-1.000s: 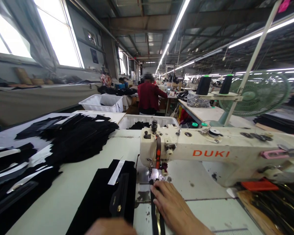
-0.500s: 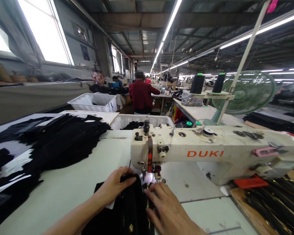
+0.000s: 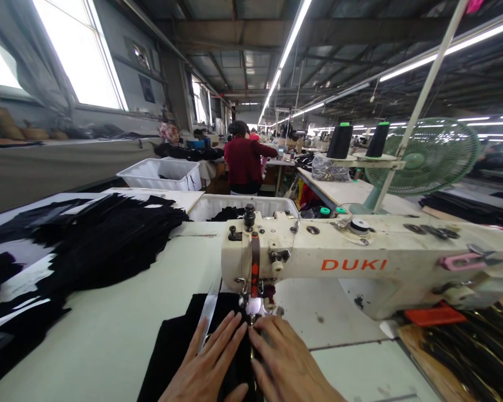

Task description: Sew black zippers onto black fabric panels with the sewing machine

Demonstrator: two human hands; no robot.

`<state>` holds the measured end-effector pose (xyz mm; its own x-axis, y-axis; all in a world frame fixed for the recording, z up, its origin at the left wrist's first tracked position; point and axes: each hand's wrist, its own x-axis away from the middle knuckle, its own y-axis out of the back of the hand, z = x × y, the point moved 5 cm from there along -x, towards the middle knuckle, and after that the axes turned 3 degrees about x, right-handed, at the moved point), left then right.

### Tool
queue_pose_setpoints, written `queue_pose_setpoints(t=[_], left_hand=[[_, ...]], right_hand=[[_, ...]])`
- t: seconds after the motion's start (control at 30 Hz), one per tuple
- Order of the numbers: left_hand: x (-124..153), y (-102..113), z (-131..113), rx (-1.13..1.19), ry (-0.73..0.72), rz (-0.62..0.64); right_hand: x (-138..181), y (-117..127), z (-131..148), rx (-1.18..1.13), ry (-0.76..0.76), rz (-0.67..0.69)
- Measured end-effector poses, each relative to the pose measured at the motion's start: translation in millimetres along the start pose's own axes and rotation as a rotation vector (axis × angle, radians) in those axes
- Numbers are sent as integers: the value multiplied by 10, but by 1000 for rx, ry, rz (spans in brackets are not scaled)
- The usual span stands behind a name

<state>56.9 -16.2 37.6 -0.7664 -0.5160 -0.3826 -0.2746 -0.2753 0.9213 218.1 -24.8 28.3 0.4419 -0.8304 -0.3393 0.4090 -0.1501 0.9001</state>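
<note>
A black fabric piece [image 3: 165,343] lies on the pale sewing table in front of the sewing machine [image 3: 295,254]. My left hand [image 3: 213,354] rests flat on it, fingers stretched towards the lit needle area. Beside those fingers a whitish strip [image 3: 209,310] lies across the cloth. My right hand [image 3: 291,354] sits just right of the left one, its fingers bent and close together on the edge of a black zipper with gold-coloured teeth. Its fingertips are close to the presser foot [image 3: 254,319]. Much of the zipper is hidden under the hands.
Black cut pieces [image 3: 117,245] are heaped on the left. More gold-toothed zippers [image 3: 469,357] lie at the right. Behind the machine are white bins [image 3: 159,176], thread cones [image 3: 339,142] and a green fan [image 3: 423,159]. A person in dark red [image 3: 243,162] works further back.
My left hand has let go of the fabric's raised far edge, moved back towards me and flattened out. The cloth now lies flatter, exposing the whitish strip. My right hand has hardly moved.
</note>
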Motion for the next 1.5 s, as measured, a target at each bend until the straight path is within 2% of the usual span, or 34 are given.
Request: queue_pose_setpoints(t=[0.13,0.5,0.67,0.83,1.13,1.27,1.37,1.5], left_hand=[[15,-3,27,-23,-11,56],[-1,-18,71,77,4,56],[-23,2,89,107,47,104],[-105,90,83,109,101,176],[8,-123,123,68,29,55],[37,-196,150,77,6,117],[18,-195,166,80,-14,145],[-52,-95,204,126,35,97]], right_hand=[[-10,16,14,36,12,-25],[-8,15,-8,105,87,-135],[-55,88,-42,19,122,-43],[-78,10,-104,9,95,5],[-112,-54,-126,68,125,-18],[-116,-72,-108,131,160,-55],[-113,-105,-116,178,184,-92],[-152,-151,-150,245,174,-150]])
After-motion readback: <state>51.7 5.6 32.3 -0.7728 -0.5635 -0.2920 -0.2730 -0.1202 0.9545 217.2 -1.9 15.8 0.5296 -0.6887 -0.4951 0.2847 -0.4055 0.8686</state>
